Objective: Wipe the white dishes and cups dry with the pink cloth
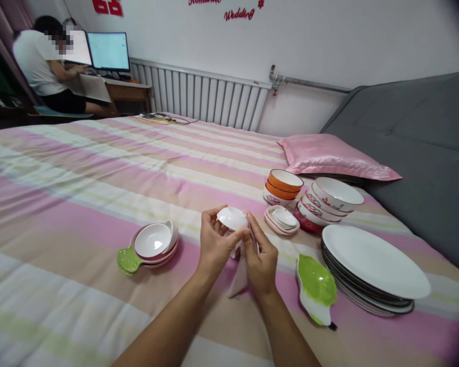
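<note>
My left hand (pixel 214 244) is closed around the edge of a small white bowl (pixel 232 218), tipped so that its smooth rounded side shows. On the bowl's right, my right hand (pixel 260 255) pinches a pale cloth (pixel 239 280) against it, and the cloth's end hangs below my fingers. Both hands are above the striped bedsheet. To their left sits a pink dish with a green handle (pixel 129 260), bearing white bowls (pixel 153 240). A green and white vegetable-shaped dish (pixel 316 285) lies to the right of my right hand.
Small white dishes (pixel 285 218) rest on a pink dish beyond my hands. Stacked orange bowls (pixel 283 186), patterned bowls (pixel 329 199) and white plates (pixel 375 260) stand at the right. Behind them are a pink pillow (pixel 336 155) and grey headboard (pixel 416 148). A person (pixel 48 63) sits at a desk.
</note>
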Demonstrator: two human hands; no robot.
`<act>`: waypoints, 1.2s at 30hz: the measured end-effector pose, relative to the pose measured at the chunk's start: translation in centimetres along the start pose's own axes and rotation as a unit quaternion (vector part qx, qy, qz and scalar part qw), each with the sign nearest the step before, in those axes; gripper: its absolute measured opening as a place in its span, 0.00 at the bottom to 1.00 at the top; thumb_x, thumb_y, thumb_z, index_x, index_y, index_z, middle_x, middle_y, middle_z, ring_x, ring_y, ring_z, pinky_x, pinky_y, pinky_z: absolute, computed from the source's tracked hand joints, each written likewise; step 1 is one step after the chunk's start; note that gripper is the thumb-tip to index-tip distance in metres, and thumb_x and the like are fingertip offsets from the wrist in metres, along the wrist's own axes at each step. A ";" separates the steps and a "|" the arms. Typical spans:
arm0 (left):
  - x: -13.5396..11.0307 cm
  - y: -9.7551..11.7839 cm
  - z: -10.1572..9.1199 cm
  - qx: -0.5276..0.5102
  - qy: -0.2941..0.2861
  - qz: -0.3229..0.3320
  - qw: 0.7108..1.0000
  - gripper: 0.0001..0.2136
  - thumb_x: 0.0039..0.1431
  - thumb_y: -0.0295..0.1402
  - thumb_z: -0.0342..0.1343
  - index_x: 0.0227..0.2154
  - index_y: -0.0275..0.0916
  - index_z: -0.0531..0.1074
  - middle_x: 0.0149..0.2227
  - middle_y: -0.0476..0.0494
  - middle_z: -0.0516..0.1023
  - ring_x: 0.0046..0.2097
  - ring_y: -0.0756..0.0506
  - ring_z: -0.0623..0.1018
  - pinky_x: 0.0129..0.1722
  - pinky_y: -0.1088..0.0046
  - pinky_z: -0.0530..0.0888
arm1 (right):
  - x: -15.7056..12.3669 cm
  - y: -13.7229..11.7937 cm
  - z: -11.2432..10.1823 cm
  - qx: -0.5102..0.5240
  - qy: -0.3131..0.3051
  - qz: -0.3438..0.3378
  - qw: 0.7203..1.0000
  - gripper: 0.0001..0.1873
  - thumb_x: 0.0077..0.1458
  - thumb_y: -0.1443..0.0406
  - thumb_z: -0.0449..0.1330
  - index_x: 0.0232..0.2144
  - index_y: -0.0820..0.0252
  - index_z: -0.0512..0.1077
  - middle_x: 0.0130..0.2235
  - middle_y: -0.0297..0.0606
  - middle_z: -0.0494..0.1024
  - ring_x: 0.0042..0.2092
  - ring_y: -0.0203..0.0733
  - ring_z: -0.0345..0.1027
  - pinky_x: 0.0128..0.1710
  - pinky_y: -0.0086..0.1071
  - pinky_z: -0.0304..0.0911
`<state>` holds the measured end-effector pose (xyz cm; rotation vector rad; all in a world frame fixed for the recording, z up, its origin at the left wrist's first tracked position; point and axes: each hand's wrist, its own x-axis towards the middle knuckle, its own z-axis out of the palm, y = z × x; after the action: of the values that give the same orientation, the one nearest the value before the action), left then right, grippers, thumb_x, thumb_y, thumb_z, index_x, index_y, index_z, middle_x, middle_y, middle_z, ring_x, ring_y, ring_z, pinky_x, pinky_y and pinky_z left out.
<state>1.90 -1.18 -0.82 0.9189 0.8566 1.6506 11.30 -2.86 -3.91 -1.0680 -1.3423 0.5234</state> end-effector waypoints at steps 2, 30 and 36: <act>0.1 -0.1 -0.1 0.012 0.001 0.006 1.000 0.29 0.33 0.27 0.68 0.41 0.38 0.61 0.45 0.43 0.68 0.44 0.48 0.74 0.42 0.71 0.72 | 0.0 0.1 0.0 -0.027 0.000 -0.026 0.999 0.23 0.58 0.62 0.54 0.55 0.58 0.64 0.57 0.42 0.66 0.58 0.46 0.60 0.56 0.41 0.58; -0.3 -1.6 -1.3 0.341 -0.171 0.017 0.924 0.15 0.54 0.27 0.48 0.45 0.40 0.71 0.29 0.45 0.77 0.28 0.47 0.75 0.29 0.73 0.69 | 0.8 2.3 0.4 0.188 0.144 0.239 0.942 0.24 0.46 0.56 0.61 0.42 0.67 0.73 0.38 0.44 0.79 0.34 0.42 0.72 0.32 0.32 0.67; -0.3 -0.6 -1.4 0.476 -0.144 0.065 0.865 0.21 0.53 0.23 0.43 0.49 0.40 0.68 0.34 0.42 0.79 0.34 0.43 0.77 0.33 0.71 0.67 | 0.6 2.0 0.2 0.134 0.118 0.178 0.968 0.22 0.47 0.58 0.60 0.43 0.65 0.74 0.43 0.46 0.78 0.41 0.45 0.72 0.41 0.37 0.68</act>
<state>0.99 -1.46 -2.00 1.8741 1.4479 1.0847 11.73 -1.31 -5.32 -1.1115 -0.8448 0.7922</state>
